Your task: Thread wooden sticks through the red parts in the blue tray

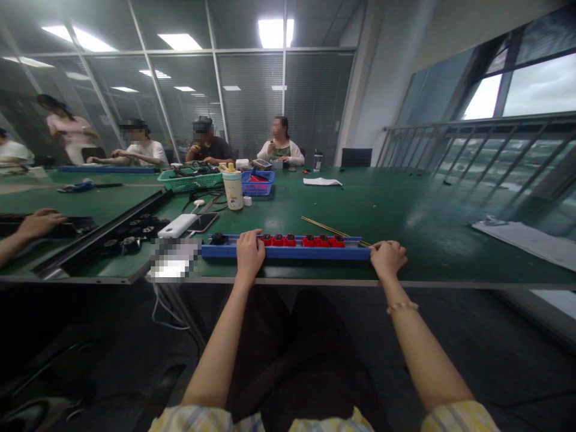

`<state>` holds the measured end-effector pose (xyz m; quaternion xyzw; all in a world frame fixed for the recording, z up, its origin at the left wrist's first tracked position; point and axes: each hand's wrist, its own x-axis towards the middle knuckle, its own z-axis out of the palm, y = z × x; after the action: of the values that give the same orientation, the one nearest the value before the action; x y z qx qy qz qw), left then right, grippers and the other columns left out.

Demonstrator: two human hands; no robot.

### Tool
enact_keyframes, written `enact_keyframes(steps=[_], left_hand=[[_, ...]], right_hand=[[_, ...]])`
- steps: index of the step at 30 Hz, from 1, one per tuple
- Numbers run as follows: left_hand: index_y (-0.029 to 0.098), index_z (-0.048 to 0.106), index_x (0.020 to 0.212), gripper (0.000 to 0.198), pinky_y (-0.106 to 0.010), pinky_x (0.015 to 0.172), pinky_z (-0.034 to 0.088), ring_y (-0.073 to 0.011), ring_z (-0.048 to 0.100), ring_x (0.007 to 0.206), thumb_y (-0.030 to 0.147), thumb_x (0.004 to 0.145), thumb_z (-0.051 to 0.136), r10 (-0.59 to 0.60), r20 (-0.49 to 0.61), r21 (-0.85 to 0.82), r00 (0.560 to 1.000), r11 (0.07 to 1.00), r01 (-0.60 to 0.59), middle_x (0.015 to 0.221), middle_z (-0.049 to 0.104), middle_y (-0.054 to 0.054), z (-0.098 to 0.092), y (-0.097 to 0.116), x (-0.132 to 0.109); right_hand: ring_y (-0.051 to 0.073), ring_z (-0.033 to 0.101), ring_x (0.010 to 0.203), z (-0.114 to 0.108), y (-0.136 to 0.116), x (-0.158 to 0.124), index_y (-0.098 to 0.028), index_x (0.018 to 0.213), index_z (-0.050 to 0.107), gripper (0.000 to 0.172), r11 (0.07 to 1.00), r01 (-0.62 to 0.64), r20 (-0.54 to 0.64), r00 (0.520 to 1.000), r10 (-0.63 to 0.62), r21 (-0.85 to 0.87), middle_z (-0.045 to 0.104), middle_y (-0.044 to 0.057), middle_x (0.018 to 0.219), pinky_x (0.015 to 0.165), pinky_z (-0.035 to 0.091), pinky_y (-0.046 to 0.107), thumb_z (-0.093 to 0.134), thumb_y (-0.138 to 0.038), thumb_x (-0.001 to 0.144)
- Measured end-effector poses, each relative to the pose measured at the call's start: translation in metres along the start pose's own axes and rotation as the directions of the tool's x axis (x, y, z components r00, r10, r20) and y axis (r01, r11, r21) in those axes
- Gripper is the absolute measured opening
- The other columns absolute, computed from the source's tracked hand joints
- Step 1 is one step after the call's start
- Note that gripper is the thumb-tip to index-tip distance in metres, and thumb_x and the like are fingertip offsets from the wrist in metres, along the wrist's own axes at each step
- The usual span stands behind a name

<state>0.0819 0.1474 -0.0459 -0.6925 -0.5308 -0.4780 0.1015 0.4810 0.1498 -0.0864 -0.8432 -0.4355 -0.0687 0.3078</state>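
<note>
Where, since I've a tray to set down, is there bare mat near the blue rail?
Bare green mat spreads beyond the blue rail, between the thin gold-coloured rods and the white paper sheets. It is crowded left of the rail, around the white power bank, the phone and the black parts.

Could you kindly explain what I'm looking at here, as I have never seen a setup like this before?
This picture comes from a camera worn on a person's head, looking forward and down at their own bare hands. The left hand and right hand both rest on a blue rail lying along the edge of a green workbench. A row of small red parts sits along the rail. I cannot tell whether either hand is gripping it. Further left, a co-worker's hand rests on the bench.
</note>
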Motion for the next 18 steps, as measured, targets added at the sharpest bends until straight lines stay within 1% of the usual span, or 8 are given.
enact_keyframes(steps=[4, 8, 15, 18], left_hand=[[0.018, 0.063, 0.109, 0.028, -0.042, 0.095, 0.045, -0.0266, 0.057, 0.105, 0.015, 0.088, 0.044, 0.003, 0.0, 0.002, 1.0, 1.0, -0.003, 0.108, 0.068, -0.01, 0.0009, -0.001, 0.0], [0.017, 0.063, 0.109, 0.028, -0.042, 0.095, 0.045, -0.0267, 0.057, 0.105, 0.015, 0.088, 0.045, 0.003, 0.002, 0.003, 1.0, 1.0, -0.003, 0.108, 0.068, -0.01, 0.0016, -0.0019, 0.0], [0.018, 0.063, 0.109, 0.028, -0.042, 0.096, 0.045, -0.0267, 0.057, 0.105, 0.016, 0.088, 0.044, -0.005, 0.008, 0.004, 1.0, 1.0, 0.005, 0.108, 0.068, -0.009, 0.0008, -0.001, 0.0004], [0.018, 0.063, 0.109, 0.028, -0.042, 0.096, 0.045, -0.0266, 0.057, 0.106, 0.016, 0.088, 0.044, -0.01, 0.012, 0.005, 1.0, 1.0, 0.01, 0.109, 0.068, -0.01, 0.0006, -0.001, 0.0003]], right_hand=[[0.034, 0.048, 0.113, 0.0012, -0.0014, -0.0003, -0.016, 0.1, 0.071, 0.024, 0.997, 0.003, 0.039, 0.999, 0.0, -0.077, 0.06, 0.017, 0.115, 0.093, 0.035, 0.05, 0.054, -0.029, 0.09], [0.035, 0.047, 0.116, 0.0019, -0.0032, -0.0003, -0.014, 0.104, 0.07, 0.028, 0.994, -0.014, 0.042, 0.999, 0.018, -0.112, 0.059, 0.019, 0.118, 0.095, 0.033, 0.052, 0.051, -0.031, 0.091], [0.034, 0.044, 0.116, 0.0023, -0.0027, -0.0004, -0.017, 0.101, 0.07, 0.028, 0.997, -0.035, 0.043, 0.998, 0.039, -0.074, 0.058, 0.018, 0.118, 0.095, 0.03, 0.053, 0.05, -0.033, 0.089], [0.034, 0.044, 0.117, 0.0017, -0.0028, -0.0008, -0.02, 0.105, 0.068, 0.027, 0.998, -0.037, 0.044, 0.998, 0.039, -0.056, 0.059, 0.016, 0.118, 0.095, 0.029, 0.053, 0.05, -0.032, 0.089]])
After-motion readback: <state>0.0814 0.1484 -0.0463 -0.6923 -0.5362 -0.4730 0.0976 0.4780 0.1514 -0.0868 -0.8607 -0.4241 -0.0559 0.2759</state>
